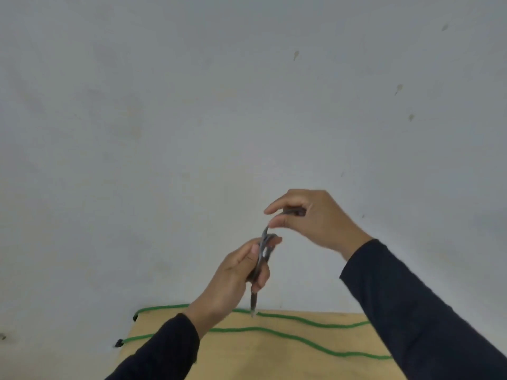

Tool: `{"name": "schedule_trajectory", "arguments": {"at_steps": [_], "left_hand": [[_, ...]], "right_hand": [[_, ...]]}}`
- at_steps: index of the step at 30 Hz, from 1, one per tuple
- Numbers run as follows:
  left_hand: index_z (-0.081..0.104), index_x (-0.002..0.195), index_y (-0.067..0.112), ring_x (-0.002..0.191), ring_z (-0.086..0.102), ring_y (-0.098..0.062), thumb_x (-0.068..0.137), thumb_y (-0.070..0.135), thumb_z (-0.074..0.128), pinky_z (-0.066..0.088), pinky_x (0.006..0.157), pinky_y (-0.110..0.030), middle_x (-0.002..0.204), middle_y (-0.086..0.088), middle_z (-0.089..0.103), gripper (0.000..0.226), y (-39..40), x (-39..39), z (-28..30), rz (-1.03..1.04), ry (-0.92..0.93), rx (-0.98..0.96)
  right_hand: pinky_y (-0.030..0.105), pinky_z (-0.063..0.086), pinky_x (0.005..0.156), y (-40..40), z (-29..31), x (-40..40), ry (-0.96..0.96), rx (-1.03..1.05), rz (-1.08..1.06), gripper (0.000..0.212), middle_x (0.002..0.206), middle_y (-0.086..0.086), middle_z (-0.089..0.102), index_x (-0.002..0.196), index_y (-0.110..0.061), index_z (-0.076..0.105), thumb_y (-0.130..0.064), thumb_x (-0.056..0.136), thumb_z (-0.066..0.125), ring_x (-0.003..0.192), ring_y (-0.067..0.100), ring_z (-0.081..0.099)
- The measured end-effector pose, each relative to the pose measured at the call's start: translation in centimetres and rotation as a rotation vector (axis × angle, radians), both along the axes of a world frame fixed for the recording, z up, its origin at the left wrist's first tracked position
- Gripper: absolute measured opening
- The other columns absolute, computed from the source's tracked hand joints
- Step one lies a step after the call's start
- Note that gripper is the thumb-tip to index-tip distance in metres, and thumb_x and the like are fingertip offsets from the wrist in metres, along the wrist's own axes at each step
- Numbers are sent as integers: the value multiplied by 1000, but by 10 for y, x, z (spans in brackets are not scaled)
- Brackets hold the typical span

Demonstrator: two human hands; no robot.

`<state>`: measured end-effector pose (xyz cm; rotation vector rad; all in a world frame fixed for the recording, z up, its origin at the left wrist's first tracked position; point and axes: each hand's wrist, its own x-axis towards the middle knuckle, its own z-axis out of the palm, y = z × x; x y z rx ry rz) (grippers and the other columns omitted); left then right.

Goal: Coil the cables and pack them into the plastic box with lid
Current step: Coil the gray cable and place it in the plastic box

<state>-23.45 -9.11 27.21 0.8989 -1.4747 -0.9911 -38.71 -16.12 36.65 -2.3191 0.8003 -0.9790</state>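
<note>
My left hand [236, 272] is raised in front of the wall and grips a small bundle of dark grey cable [262, 252]. One plug end hangs down from that fist to just above the table's far edge. My right hand [310, 218] sits up and to the right, pinching the other end of the same cable between thumb and fingers. A green braided cable [274, 331] lies in two long wavy lines across the wooden table [247, 360], with black connectors at its left ends. No plastic box is in view.
A pale grey wall [219, 105] with a few small marks fills most of the view behind the table. Only the table's far part shows at the bottom. Dark sleeves cover both forearms.
</note>
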Motion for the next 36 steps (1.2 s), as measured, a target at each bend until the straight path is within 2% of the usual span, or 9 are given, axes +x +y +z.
{"name": "schedule_trajectory", "arguments": {"at_steps": [6, 11, 13, 16, 18, 23, 26, 31, 36], "left_hand": [[59, 118, 12, 45, 25, -4, 95, 32, 29, 28, 47, -15, 50, 12, 31, 43, 6, -9, 37, -278, 481, 6], [52, 123, 15, 48, 33, -5, 100, 28, 23, 38, 56, -16, 54, 10, 39, 39, -17, 4, 82, -82, 751, -157], [50, 124, 20, 52, 35, -7, 102, 28, 21, 39, 62, -18, 57, 9, 40, 37, -27, 17, 89, 125, 654, -196], [46, 130, 30, 58, 41, -6, 101, 32, 22, 38, 69, -21, 64, 9, 46, 37, -34, 26, 75, 435, 153, -197], [43, 134, 28, 60, 47, -1, 100, 33, 26, 40, 66, -15, 72, 10, 52, 38, -32, 23, 53, 430, -72, -196], [56, 120, 26, 56, 47, -8, 96, 44, 28, 40, 54, -30, 63, 7, 54, 41, -8, 1, 11, 199, -137, -109], [58, 121, 26, 53, 33, -10, 94, 42, 26, 32, 54, -18, 56, 7, 39, 46, 1, -7, 8, 15, 5, -37], [60, 119, 10, 45, 27, -4, 94, 34, 28, 27, 49, -15, 49, 13, 32, 47, 2, -4, 38, -305, 472, 36], [53, 120, 11, 48, 34, -6, 100, 33, 22, 33, 58, -17, 52, 9, 40, 44, -15, 11, 80, -145, 783, -133]], "right_hand": [[4, 37, 52, -15, -7, -3, -219, 105, -51, 17, 60, -26, 65, 98, -10, 72, -14, 90, 57, 54, -9, 54], [14, 35, 56, 1, -66, 26, -44, 45, -123, 26, 61, -21, 52, 111, -21, 65, -29, 95, 46, 48, -10, 45], [12, 36, 60, 18, -82, 32, 64, 7, -40, 31, 71, -19, 54, 118, -18, 60, -31, 96, 43, 53, -12, 47], [22, 45, 70, 30, -75, 34, 145, -138, 27, 30, 87, -5, 67, 119, -15, 58, -28, 96, 43, 70, -1, 56], [29, 49, 76, 31, -54, 30, 121, -246, 33, 23, 94, 1, 72, 108, -14, 64, -25, 93, 50, 81, 11, 63], [5, 38, 60, 9, -4, 2, 0, -85, -16, 16, 64, -17, 58, 92, -22, 72, -19, 77, 72, 57, -2, 52], [14, 43, 62, -1, 6, -8, -55, 64, 42, 13, 62, -2, 59, 85, -26, 73, -19, 75, 74, 57, 7, 51], [11, 33, 47, -12, -13, -4, -341, 205, 54, 17, 52, -15, 56, 94, -21, 72, -12, 88, 59, 46, 2, 41], [12, 34, 52, -7, -68, 18, -188, 173, -62, 27, 62, -18, 52, 114, -38, 61, -25, 94, 49, 48, -2, 42]]}}
